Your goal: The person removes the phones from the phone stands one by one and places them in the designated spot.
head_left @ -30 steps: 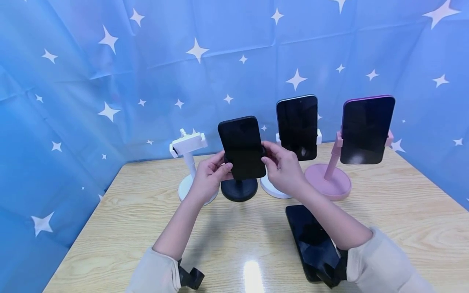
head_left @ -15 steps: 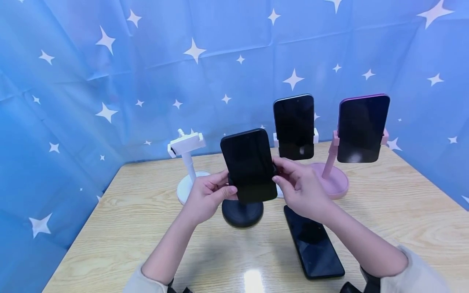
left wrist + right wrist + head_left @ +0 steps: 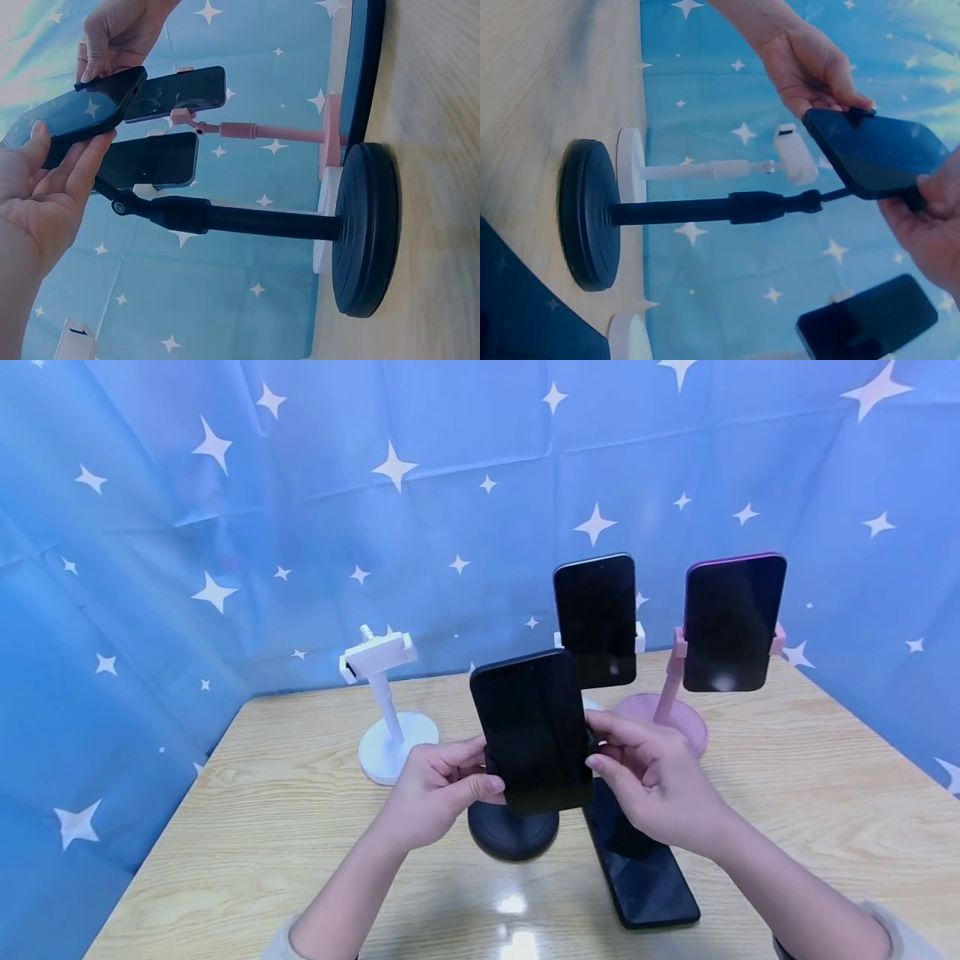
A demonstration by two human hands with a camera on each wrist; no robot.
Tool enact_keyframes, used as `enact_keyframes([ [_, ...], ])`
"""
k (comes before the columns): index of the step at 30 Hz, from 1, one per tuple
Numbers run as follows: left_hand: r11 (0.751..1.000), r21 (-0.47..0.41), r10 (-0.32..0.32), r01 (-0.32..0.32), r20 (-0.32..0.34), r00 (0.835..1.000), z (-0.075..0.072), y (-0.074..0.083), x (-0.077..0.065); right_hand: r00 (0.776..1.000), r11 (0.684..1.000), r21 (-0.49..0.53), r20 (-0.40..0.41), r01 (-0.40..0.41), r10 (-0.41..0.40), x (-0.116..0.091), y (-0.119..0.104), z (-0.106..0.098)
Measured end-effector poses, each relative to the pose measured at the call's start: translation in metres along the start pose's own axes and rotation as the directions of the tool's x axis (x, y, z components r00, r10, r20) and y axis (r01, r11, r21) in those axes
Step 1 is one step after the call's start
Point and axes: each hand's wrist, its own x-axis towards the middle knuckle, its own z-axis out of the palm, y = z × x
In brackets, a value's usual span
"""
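A black smartphone [image 3: 531, 731] sits tilted in the clamp of a black phone stand [image 3: 270, 223]. My left hand [image 3: 450, 789] holds the clamp at the phone's left side, thumb in front and fingers behind. On the opposite side, my right hand [image 3: 660, 777] pinches the clamp's black end [image 3: 592, 740] between thumb and fingers. The stand's round base [image 3: 590, 215] shows below the phone; whether it touches the table I cannot tell. Most of the clamp is hidden behind the phone.
A white phone stand [image 3: 386, 714] with no phone stands at the left. Behind, one smartphone [image 3: 596, 618] sits in a white stand and another [image 3: 731, 622] in a pink stand [image 3: 670, 693]. A further black smartphone [image 3: 645, 868] lies on the wooden table [image 3: 247, 827].
Both hands have brought the black stand with its phone closer to me and slightly to the right. The phone lying on the table and the other stands have stayed put.
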Motion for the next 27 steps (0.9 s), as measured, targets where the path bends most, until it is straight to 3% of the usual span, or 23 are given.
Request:
enact_keyframes([
  [7, 1.000, -0.003, -0.012, 0.012, 0.017, 1.000, 0.002, -0.002, -0.004, 1.000, 1.000, 0.025, -0.007, 0.003, -0.003, -0.010, 0.002, -0.001],
  [14, 0.999, 0.048, -0.013, 0.012, 0.011, 1.000, 0.001, -0.003, -0.005, 1.000, 0.986, 0.170, 0.005, 0.002, -0.003, -0.011, 0.004, 0.001],
  [17, 0.999, 0.051, -0.004, 0.002, 0.022, 1.000, 0.000, -0.005, -0.005, 1.000, 0.982, 0.187, 0.012, -0.003, 0.001, -0.011, 0.004, 0.001],
  [19, 0.998, 0.066, 0.020, -0.022, 0.033, 0.999, -0.001, -0.006, -0.005, 1.000, 0.986, 0.169, 0.023, -0.017, 0.013, -0.011, 0.003, 0.000],
  [22, 0.985, 0.132, 0.108, -0.114, 0.047, 0.993, -0.004, -0.006, -0.003, 0.995, 0.992, 0.101, 0.071, -0.073, 0.066, -0.008, -0.003, -0.005],
  [25, 0.953, 0.230, 0.190, -0.198, 0.058, 0.980, -0.009, -0.005, 0.002, 0.982, 0.990, -0.022, 0.128, -0.140, 0.142, -0.002, -0.013, -0.009],
  [27, 0.935, 0.281, 0.204, -0.216, 0.072, 0.976, -0.012, -0.003, 0.006, 0.973, 0.978, -0.117, 0.135, -0.173, 0.188, 0.003, -0.021, -0.009],
])
